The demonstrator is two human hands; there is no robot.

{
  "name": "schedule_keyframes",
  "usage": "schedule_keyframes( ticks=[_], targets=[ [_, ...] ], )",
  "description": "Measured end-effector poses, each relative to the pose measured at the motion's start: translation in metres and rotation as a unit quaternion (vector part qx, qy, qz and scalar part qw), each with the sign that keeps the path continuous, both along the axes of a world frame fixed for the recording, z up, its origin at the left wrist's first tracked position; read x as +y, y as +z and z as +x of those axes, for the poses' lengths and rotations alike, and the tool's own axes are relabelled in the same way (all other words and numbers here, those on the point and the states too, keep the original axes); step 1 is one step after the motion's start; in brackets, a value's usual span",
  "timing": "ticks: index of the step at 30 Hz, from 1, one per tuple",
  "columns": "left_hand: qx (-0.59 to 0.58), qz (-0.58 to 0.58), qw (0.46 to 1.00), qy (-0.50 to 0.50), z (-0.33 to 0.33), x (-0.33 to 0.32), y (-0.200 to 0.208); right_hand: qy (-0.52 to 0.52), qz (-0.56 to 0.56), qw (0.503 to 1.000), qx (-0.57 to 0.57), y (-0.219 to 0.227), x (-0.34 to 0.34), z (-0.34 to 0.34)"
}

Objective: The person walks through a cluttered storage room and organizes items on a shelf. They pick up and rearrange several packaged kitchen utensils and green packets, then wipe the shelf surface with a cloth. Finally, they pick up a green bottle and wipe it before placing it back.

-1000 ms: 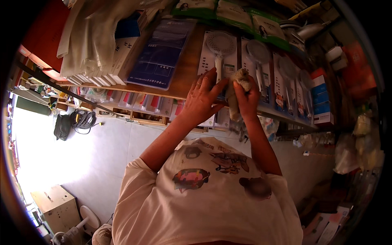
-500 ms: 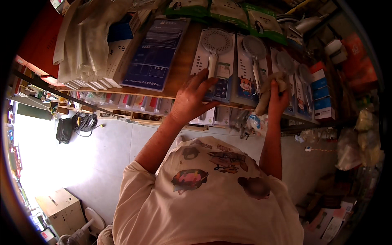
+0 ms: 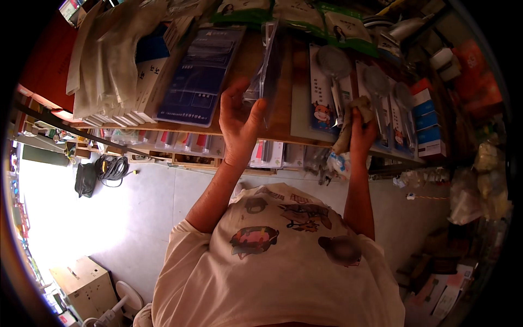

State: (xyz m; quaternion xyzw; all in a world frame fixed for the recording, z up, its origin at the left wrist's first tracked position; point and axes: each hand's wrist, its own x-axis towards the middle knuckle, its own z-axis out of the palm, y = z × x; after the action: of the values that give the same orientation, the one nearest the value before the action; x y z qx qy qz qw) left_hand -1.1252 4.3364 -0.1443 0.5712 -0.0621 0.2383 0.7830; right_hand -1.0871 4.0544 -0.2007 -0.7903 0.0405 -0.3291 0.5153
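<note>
My left hand [image 3: 239, 121] grips a packaged shower head [image 3: 266, 76] by its lower part and holds it on edge above the wooden shelf, so its front is turned out of sight. In my right hand [image 3: 360, 133] is a crumpled beige cloth [image 3: 348, 122], bunched beneath the fingers over the shelf's front. Beside the cloth lies another packaged shower head [image 3: 333, 68], face up with a cartoon cow on its card. Two more shower head packs [image 3: 377, 82] lie farther right. Left of my left hand a dark blue pack [image 3: 199, 76] lies with its printed back upward.
Green and white bags [image 3: 348, 30] line the shelf's back. Stacked white boxes [image 3: 144, 82] under grey plastic sleeves [image 3: 111, 60] stand at left. Blue and white boxes [image 3: 429, 125] stand at right. A coiled black cable [image 3: 113, 170] lies on the floor.
My left hand has lifted the left shower head pack off the shelf and tipped it up on edge, moving it left. The right hand with the cloth has shifted slightly left.
</note>
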Motion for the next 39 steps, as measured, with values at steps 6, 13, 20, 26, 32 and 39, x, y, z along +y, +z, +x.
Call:
schedule_keyframes(
  ticks=[6,13,20,26,32,39],
  targets=[
    [0.035,0.025,0.998,-0.055,-0.011,-0.015,-0.028,0.020,0.007,1.000,-0.006,0.003,0.001,-0.001],
    [0.073,0.150,0.984,-0.061,-0.017,-0.014,-0.039,0.019,0.012,1.000,-0.004,-0.003,-0.002,-0.001],
    [0.145,0.138,0.971,-0.131,-0.026,0.008,-0.026,0.029,0.021,0.999,-0.020,0.008,0.004,-0.005],
    [0.181,0.148,0.966,-0.114,-0.039,0.022,-0.019,0.056,0.043,0.997,-0.009,0.007,0.002,-0.006],
    [0.234,0.155,0.948,-0.148,-0.042,0.027,-0.023,0.074,0.059,0.995,0.024,0.011,0.003,-0.010],
    [0.284,0.097,0.891,-0.340,-0.059,0.026,-0.017,0.065,0.053,0.996,-0.014,0.010,0.003,-0.008]
  ],
)
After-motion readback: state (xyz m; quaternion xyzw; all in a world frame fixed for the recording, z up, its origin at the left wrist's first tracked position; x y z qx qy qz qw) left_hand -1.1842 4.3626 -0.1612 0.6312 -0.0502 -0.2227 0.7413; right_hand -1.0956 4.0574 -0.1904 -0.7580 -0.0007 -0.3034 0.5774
